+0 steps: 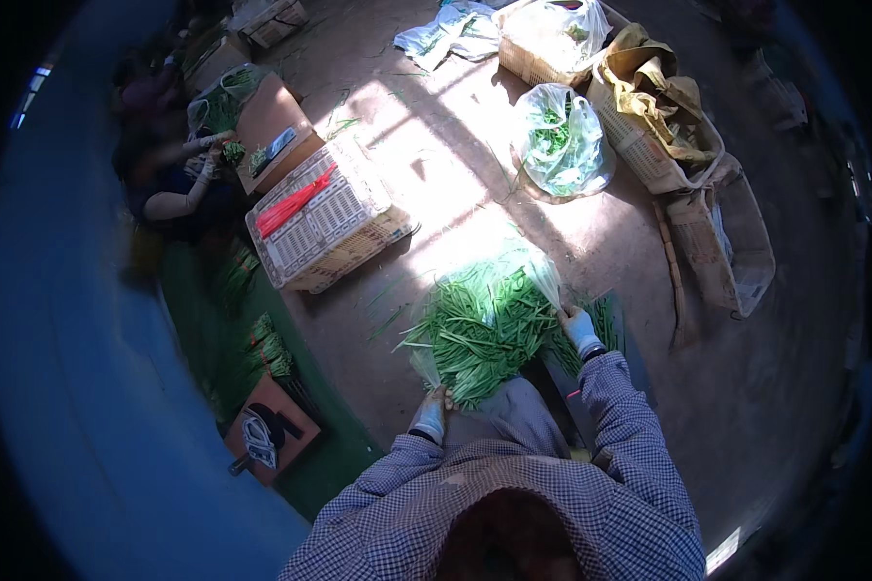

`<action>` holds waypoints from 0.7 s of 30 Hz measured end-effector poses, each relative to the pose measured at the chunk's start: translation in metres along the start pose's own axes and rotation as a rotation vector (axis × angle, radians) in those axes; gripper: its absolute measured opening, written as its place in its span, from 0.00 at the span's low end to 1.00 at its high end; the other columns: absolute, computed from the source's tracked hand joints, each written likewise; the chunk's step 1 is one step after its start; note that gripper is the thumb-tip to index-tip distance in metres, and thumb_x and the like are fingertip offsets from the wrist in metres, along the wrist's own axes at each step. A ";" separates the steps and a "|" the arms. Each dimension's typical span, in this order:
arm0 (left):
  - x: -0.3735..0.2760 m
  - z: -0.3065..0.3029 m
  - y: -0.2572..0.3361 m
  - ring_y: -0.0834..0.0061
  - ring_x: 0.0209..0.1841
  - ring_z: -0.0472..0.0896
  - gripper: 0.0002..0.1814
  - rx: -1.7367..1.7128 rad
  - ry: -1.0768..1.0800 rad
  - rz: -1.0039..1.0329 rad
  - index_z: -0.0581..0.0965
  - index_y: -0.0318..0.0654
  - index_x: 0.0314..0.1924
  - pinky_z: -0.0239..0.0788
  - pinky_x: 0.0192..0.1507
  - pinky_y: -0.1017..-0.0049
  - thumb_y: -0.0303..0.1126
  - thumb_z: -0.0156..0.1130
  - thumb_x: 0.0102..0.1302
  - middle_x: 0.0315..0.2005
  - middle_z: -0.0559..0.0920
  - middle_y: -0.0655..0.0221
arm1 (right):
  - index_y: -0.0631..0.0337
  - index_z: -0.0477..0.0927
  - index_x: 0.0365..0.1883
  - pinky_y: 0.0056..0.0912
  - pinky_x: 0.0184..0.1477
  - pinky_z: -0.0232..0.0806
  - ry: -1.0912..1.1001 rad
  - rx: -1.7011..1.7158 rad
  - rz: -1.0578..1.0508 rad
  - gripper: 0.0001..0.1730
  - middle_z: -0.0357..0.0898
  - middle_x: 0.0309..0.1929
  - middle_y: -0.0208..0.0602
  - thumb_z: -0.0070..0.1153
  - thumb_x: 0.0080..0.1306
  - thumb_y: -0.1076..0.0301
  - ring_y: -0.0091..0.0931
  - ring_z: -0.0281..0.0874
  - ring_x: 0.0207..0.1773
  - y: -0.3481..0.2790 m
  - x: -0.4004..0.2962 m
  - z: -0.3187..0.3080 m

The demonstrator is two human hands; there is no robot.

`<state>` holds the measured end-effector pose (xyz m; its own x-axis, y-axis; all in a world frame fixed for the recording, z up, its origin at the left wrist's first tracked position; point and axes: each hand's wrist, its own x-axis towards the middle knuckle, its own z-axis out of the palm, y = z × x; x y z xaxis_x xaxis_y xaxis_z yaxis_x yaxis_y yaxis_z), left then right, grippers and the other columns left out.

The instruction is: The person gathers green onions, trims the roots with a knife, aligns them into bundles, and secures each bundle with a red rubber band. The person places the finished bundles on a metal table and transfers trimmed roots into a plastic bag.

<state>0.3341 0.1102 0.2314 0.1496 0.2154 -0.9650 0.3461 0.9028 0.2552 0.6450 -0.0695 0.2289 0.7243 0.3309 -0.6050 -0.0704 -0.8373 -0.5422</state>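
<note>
A clear plastic bag (544,274) full of loose green stalks (479,327) lies before my knees, its mouth spread towards me. My left hand (433,417), in a pale glove, grips the bag's near left edge. Gloved too, my right hand (580,328) holds a gathered part of the bag's film at the right side. Beside and beneath my right hand, more green stalks (604,319) rest on a dark flat surface. Some stalks hang over the bag's edge near my left hand. The far end of the bag is washed out by bright sunlight.
Red ties (296,201) lie on an upturned plastic crate (320,247) ahead left. Beyond it a co-worker (182,181) handles greens at a box. Tied bundles (269,347) lie on green matting at left. A bag of greens (563,145) and crates (727,240) stand at right.
</note>
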 end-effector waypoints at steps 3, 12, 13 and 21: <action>0.002 -0.020 -0.038 0.75 0.14 0.63 0.13 -0.082 0.083 0.034 0.73 0.35 0.32 0.61 0.21 0.70 0.35 0.48 0.73 0.15 0.69 0.71 | 0.66 0.79 0.49 0.30 0.41 0.67 0.027 0.122 0.014 0.20 0.83 0.35 0.40 0.54 0.67 0.59 0.28 0.77 0.36 0.050 -0.006 0.016; -0.022 -0.041 -0.016 0.80 0.12 0.56 0.12 -0.154 0.076 0.232 0.74 0.34 0.28 0.53 0.16 0.77 0.30 0.50 0.70 0.11 0.62 0.75 | 0.61 0.80 0.37 0.48 0.42 0.68 0.050 -0.088 -0.154 0.17 0.80 0.34 0.53 0.49 0.65 0.57 0.49 0.77 0.40 0.005 -0.037 0.017; -0.027 -0.045 -0.004 0.80 0.12 0.56 0.12 -0.156 0.075 0.239 0.74 0.35 0.28 0.53 0.16 0.77 0.30 0.50 0.70 0.10 0.62 0.75 | 0.61 0.80 0.36 0.48 0.42 0.68 0.055 -0.150 -0.176 0.17 0.80 0.34 0.54 0.49 0.64 0.57 0.49 0.77 0.40 -0.009 -0.041 0.018; 0.012 -0.097 0.048 0.82 0.12 0.57 0.10 -0.061 0.088 0.232 0.75 0.35 0.31 0.64 0.23 0.77 0.33 0.54 0.67 0.11 0.63 0.79 | 0.61 0.79 0.34 0.48 0.44 0.70 0.123 -0.238 -0.264 0.17 0.79 0.33 0.54 0.43 0.67 0.57 0.48 0.78 0.40 -0.040 0.005 0.069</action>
<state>0.2630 0.1923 0.2264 0.1365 0.4483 -0.8834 0.2546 0.8459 0.4687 0.6043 -0.0039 0.2073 0.7741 0.5060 -0.3804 0.2803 -0.8128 -0.5107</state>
